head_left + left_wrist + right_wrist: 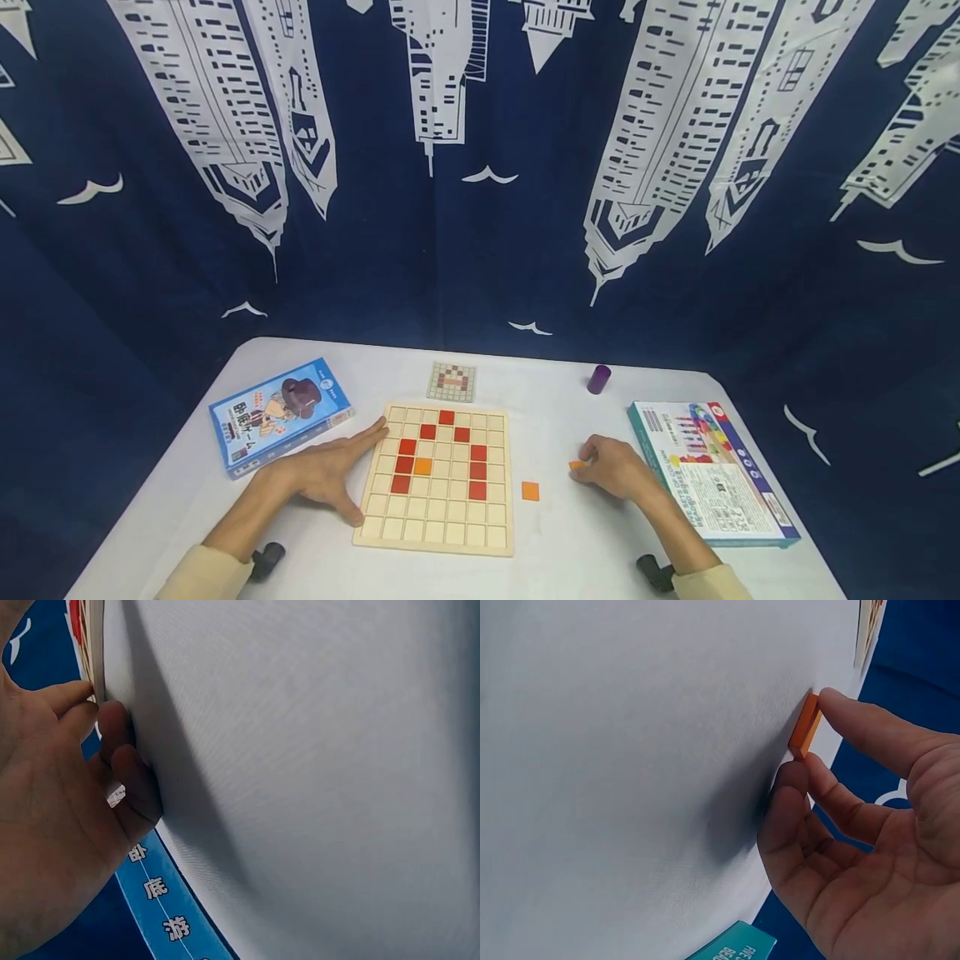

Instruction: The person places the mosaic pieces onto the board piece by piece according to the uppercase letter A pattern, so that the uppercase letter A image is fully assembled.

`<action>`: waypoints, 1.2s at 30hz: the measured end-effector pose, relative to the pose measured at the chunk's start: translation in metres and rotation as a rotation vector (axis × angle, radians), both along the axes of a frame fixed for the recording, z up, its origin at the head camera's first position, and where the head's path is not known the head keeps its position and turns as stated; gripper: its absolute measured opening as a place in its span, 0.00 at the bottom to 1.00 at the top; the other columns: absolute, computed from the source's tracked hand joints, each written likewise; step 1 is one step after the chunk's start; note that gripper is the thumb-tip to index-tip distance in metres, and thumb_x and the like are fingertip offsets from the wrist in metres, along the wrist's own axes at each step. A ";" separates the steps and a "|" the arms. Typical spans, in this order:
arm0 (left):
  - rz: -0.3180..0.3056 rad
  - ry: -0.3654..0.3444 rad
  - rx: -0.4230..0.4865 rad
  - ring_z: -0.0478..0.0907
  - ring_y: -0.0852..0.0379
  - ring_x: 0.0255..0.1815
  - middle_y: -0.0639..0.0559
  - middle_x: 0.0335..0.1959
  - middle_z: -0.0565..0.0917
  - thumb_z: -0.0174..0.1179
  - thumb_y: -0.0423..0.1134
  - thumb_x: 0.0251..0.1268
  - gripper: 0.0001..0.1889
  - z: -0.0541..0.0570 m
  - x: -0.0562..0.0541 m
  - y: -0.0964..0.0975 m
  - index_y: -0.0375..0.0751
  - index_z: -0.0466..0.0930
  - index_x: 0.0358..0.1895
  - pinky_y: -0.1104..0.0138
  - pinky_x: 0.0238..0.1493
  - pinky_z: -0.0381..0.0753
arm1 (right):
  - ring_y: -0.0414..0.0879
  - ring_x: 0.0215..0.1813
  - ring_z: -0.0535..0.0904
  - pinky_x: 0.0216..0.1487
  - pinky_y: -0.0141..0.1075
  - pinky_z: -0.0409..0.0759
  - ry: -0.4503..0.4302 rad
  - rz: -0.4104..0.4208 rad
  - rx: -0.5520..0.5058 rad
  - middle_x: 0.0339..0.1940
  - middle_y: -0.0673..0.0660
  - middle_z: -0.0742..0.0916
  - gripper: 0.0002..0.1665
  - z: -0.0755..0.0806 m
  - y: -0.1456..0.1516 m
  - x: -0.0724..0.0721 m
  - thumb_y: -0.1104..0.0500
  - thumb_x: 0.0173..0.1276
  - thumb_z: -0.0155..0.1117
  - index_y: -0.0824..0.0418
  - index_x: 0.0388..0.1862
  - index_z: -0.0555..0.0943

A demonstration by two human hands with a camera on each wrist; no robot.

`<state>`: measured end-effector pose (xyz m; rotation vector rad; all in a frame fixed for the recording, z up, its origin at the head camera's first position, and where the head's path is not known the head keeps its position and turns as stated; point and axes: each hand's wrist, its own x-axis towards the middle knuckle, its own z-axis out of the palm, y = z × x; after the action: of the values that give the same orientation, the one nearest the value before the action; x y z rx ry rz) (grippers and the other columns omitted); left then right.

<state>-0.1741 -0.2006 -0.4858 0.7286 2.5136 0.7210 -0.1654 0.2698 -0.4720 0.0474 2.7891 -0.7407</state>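
Observation:
A wooden grid board (pixel 435 547) lies on the table with several red tiles (pixel 401 483) set in an arch and one orange tile (pixel 423 467) inside it. My left hand (pixel 322 473) rests at the board's left side, fingers spread, with thumb and fingertips touching its edge. To the right of the board, my right hand (pixel 613 468) pinches another orange tile (pixel 805 725) between thumb and fingers, tilted on edge at the table surface. One more orange tile (pixel 530 491) lies flat between the board and that hand.
A small pattern card (pixel 452 382) lies behind the board. At the left is a blue game box (pixel 281 412); a teal-edged box (pixel 712 475) lies right of my right hand. Toward the back right stands a purple cylinder (pixel 598 379). A dark blue patterned curtain (pixel 450 250) hangs behind the table.

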 end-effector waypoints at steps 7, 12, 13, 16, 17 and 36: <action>-0.007 0.004 0.019 0.49 0.37 0.81 0.47 0.84 0.43 0.82 0.61 0.30 0.72 0.001 -0.001 0.001 0.41 0.48 0.82 0.39 0.75 0.57 | 0.47 0.37 0.75 0.37 0.40 0.76 0.007 0.009 -0.021 0.35 0.53 0.83 0.16 0.001 -0.005 0.001 0.58 0.58 0.76 0.60 0.42 0.81; -0.008 0.007 0.019 0.48 0.38 0.81 0.48 0.84 0.43 0.82 0.61 0.30 0.72 0.002 -0.001 0.001 0.41 0.48 0.82 0.40 0.76 0.56 | 0.46 0.35 0.75 0.34 0.38 0.74 0.034 0.033 -0.068 0.33 0.52 0.81 0.15 -0.001 -0.009 0.001 0.62 0.60 0.73 0.59 0.44 0.79; -0.009 0.008 0.020 0.48 0.38 0.81 0.48 0.84 0.43 0.82 0.61 0.30 0.72 0.002 -0.001 0.001 0.41 0.48 0.81 0.40 0.76 0.56 | 0.46 0.35 0.75 0.34 0.38 0.74 0.040 0.036 -0.073 0.33 0.52 0.81 0.15 -0.002 -0.010 0.001 0.63 0.60 0.72 0.59 0.44 0.79; -0.010 0.010 0.021 0.49 0.38 0.81 0.47 0.84 0.44 0.82 0.61 0.30 0.72 0.001 -0.001 0.001 0.40 0.49 0.81 0.40 0.76 0.56 | 0.46 0.34 0.75 0.33 0.37 0.74 0.054 0.038 -0.085 0.32 0.51 0.82 0.13 -0.004 -0.011 0.000 0.63 0.61 0.71 0.58 0.44 0.79; -0.009 0.010 0.022 0.49 0.38 0.81 0.47 0.84 0.44 0.82 0.61 0.30 0.72 0.001 -0.001 0.002 0.40 0.49 0.81 0.40 0.76 0.57 | 0.45 0.33 0.75 0.33 0.37 0.74 0.057 0.038 -0.089 0.31 0.51 0.82 0.12 -0.004 -0.012 0.000 0.63 0.62 0.71 0.58 0.43 0.80; -0.001 -0.003 0.000 0.47 0.38 0.82 0.46 0.84 0.44 0.83 0.59 0.29 0.72 0.003 -0.001 0.002 0.40 0.49 0.81 0.39 0.76 0.54 | 0.45 0.33 0.80 0.35 0.37 0.82 0.012 0.123 -0.419 0.34 0.53 0.83 0.09 0.003 -0.071 -0.015 0.64 0.64 0.69 0.59 0.43 0.82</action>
<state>-0.1754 -0.1989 -0.4824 0.7289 2.5103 0.7215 -0.1805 0.1990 -0.4688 -0.2039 2.5591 -1.2738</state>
